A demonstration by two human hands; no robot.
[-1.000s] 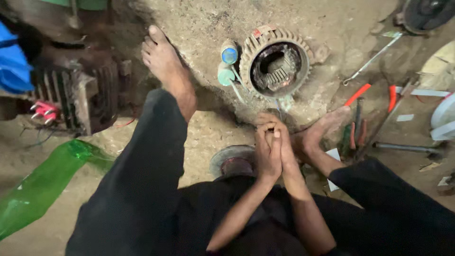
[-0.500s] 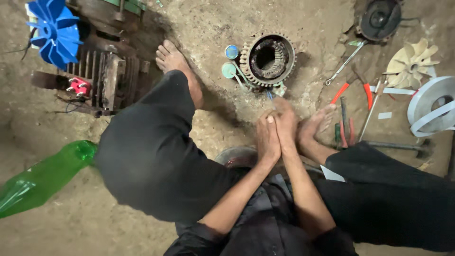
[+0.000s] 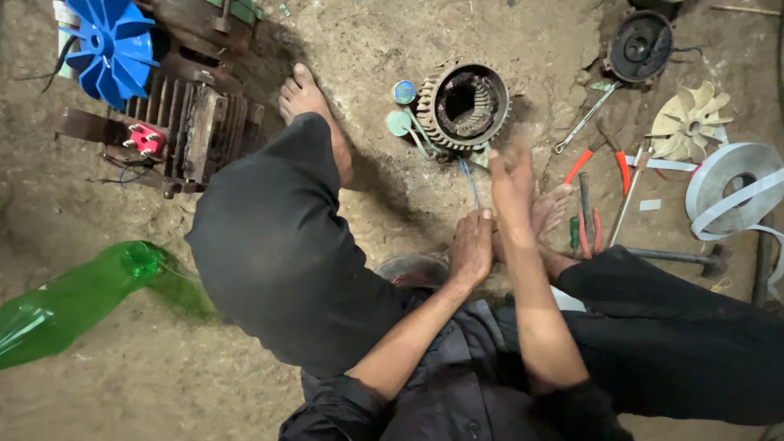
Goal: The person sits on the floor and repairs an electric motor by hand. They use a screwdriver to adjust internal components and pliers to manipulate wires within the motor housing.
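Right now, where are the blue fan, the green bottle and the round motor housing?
blue fan (image 3: 110,45), head view, hub.
green bottle (image 3: 73,298), head view, body.
round motor housing (image 3: 465,104), head view, ribbed rim.

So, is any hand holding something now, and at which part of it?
The left hand seems to pinch the near end of a thin wire that runs toward the motor stator. The right hand is blurred; no hold can be told.

The dirt floor (image 3: 367,33) carries a stator (image 3: 465,106) at top centre, pliers (image 3: 600,159) right, green bottle (image 3: 73,298) lower left.
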